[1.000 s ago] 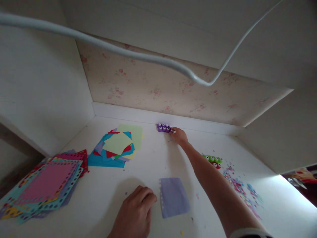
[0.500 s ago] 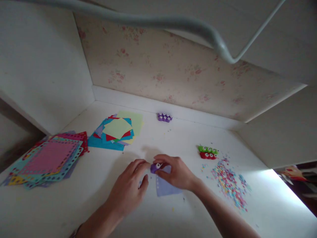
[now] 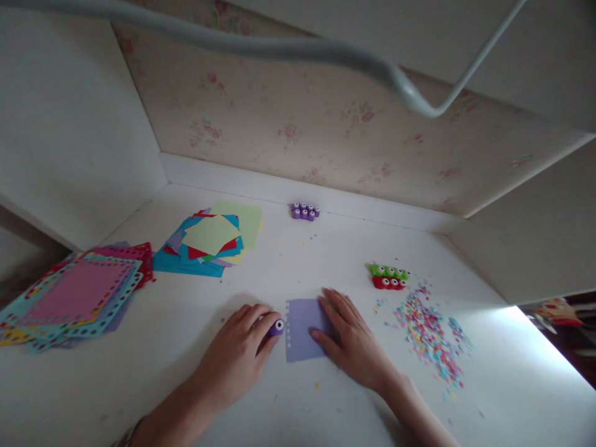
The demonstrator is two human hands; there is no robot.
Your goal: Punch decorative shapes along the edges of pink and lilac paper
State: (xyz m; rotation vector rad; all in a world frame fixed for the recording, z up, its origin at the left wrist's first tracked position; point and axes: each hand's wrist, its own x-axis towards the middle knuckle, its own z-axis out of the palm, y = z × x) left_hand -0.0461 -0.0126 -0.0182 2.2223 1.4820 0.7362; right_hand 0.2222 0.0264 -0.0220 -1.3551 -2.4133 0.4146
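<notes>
My left hand (image 3: 239, 344) is closed around a small purple hole punch (image 3: 276, 327), its round white-and-black button showing between thumb and fingers. Just right of the punch lies a square of lavender paper (image 3: 302, 329) with a row of punched notches down its left edge. My right hand (image 3: 347, 332) lies flat on the right part of this paper, fingers stretched out, with nothing in its grasp. The paper's right edge is hidden beneath it.
Punched sheets (image 3: 86, 292) are piled at the left, beside a stack of coloured paper squares (image 3: 212, 236). Purple punches (image 3: 305, 212) stand near the back wall. Green punches (image 3: 390, 271) and red punches (image 3: 389, 283) stand at right, near scattered confetti (image 3: 431, 332).
The purple punch has passed from my right hand to my left. My right hand has opened and come down flat on the lavender paper. The view has shifted slightly.
</notes>
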